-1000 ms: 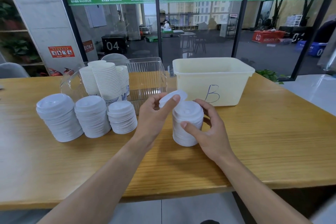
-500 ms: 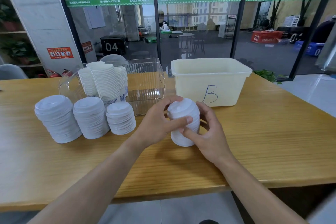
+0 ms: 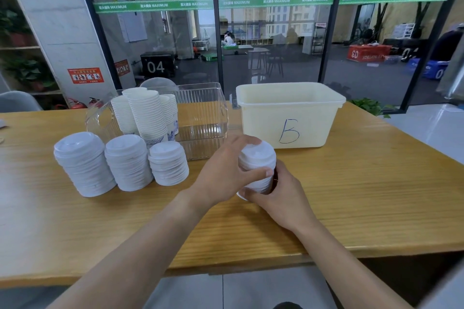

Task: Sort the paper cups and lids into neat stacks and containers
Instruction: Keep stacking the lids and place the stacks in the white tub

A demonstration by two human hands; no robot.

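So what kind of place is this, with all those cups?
Probably a gym's front room. Behind the glass wall with its green strip are numbered jump boxes on a dark floor. Up close, a wooden table holds lid stacks and cups.

Wooden table (image 3: 351,195) bears lid stacks (image 3: 128,163), clear bin (image 3: 200,113), seemingly empty tub (image 3: 288,113).

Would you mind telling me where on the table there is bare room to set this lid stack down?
Bare wood lies right of the hands, in front of the bin marked B, and along the near edge. It is crowded left: three lid stacks stand against the clear container of cups.
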